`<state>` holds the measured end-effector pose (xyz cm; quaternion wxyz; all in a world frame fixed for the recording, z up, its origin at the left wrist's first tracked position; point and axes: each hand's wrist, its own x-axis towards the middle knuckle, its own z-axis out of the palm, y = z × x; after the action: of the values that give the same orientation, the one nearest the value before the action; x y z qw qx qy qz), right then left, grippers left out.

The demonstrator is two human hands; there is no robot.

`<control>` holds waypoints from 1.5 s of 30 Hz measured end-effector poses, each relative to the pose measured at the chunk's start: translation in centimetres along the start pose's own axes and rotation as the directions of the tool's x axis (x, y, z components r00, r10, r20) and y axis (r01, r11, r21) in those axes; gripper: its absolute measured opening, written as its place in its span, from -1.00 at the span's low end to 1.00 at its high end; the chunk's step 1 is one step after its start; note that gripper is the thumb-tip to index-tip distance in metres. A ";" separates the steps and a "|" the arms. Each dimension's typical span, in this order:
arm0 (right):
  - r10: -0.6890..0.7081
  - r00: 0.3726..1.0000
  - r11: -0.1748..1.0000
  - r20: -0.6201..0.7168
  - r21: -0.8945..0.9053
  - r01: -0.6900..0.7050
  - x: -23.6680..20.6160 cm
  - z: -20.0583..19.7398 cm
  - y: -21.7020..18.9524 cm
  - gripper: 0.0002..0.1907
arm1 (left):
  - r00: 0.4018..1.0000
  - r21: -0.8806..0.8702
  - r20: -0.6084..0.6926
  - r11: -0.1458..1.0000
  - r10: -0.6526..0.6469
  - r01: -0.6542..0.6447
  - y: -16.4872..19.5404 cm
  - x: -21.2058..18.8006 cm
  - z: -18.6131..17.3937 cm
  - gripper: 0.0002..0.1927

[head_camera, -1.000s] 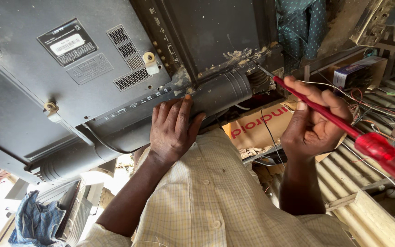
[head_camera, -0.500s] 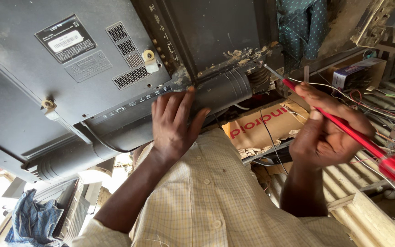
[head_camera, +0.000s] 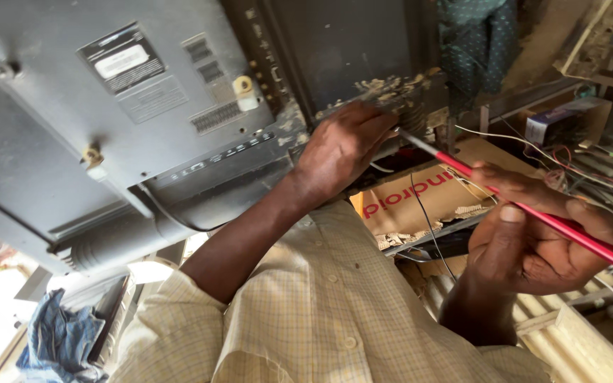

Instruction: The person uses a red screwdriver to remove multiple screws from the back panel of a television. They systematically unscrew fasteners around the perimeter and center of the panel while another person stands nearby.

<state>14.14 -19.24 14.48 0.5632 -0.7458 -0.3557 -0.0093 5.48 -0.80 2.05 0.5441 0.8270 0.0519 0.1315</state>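
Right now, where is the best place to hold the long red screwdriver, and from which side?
Grip the long red screwdriver on its red shaft, behind the bare metal tip, coming from below as the right hand does: the tool slants up-left, and the left hand crowds the tip.

Loose wires (head_camera: pixel 576 159) and a cardboard box (head_camera: pixel 420 198) crowd the gap under the grey television back (head_camera: pixel 72 128).

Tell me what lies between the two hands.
In the head view, the red screwdriver's shaft spans from right hand toward left hand; behind it, a cardboard box and thin black wire.
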 end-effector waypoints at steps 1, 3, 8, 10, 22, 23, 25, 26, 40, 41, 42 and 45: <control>-0.030 1.000 0.999 0.004 0.014 0.030 0.1 -0.1 0.1 -0.48 | 1.000 0.008 0.004 1.000 0.029 -0.029 -0.1 -0.2 0.0 -0.74; -0.124 0.992 0.991 0.035 0.061 0.122 0.0 -0.8 0.0 -0.42 | 1.000 0.003 0.028 1.000 0.006 -0.006 -0.2 -0.7 0.1 -0.78; 0.133 0.956 0.951 -0.262 0.305 -0.049 -1.9 -6.0 -1.4 -0.58 | 1.000 0.033 -0.021 0.999 -0.016 0.017 -0.5 -1.5 0.5 -0.86; 0.204 0.927 0.929 -0.315 0.360 -0.082 -2.6 -8.0 -0.8 -0.41 | 0.994 0.070 -0.108 0.998 0.008 0.000 -0.6 -1.6 0.6 -0.87; -0.168 0.955 0.930 -0.244 -0.360 0.072 -2.0 -7.2 1.1 -0.56 | 1.000 0.289 -0.008 0.957 0.023 -0.020 1.4 -1.1 -1.2 -0.75; -0.204 0.951 0.921 -0.233 -0.375 0.106 -1.8 -7.1 1.1 -0.52 | 1.000 0.288 -0.003 0.957 0.020 -0.018 1.5 -1.0 -1.1 -0.76; -0.225 0.948 0.920 -0.224 -0.370 0.131 -1.7 -7.1 1.3 -0.43 | 1.000 0.289 0.004 0.957 0.007 -0.008 1.5 -0.7 -1.1 -0.77; -0.195 0.956 0.933 -0.221 -0.342 0.111 -2.0 -7.4 1.3 -0.39 | 1.000 0.288 0.009 0.958 0.007 -0.009 1.5 -0.7 -1.1 -0.77; 0.951 0.205 0.108 0.230 0.377 -0.920 -13.5 -20.5 -2.5 -0.58 | 0.999 0.310 0.036 0.951 -0.010 -0.002 1.1 -0.4 -0.5 -0.79; 0.930 0.134 -0.081 0.341 0.548 -0.832 -13.4 -20.5 -2.4 -0.51 | 0.999 0.308 0.035 0.951 -0.008 -0.003 1.1 -0.4 -0.5 -0.79; 0.884 0.086 -0.280 0.460 0.667 -0.691 -13.0 -20.5 -2.2 -0.45 | 0.999 0.307 0.036 0.952 -0.010 -0.001 1.2 -0.4 -0.5 -0.79; 0.875 0.482 0.458 -0.042 -0.250 -0.853 -11.4 -18.1 -2.5 -0.51 | 1.000 0.311 0.023 0.950 0.002 -0.009 1.3 -0.3 -0.6 -0.78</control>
<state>11.23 -40.19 18.44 0.3796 -0.8837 0.0498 0.2693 5.00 -0.87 3.36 0.4074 0.9039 0.0634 0.1140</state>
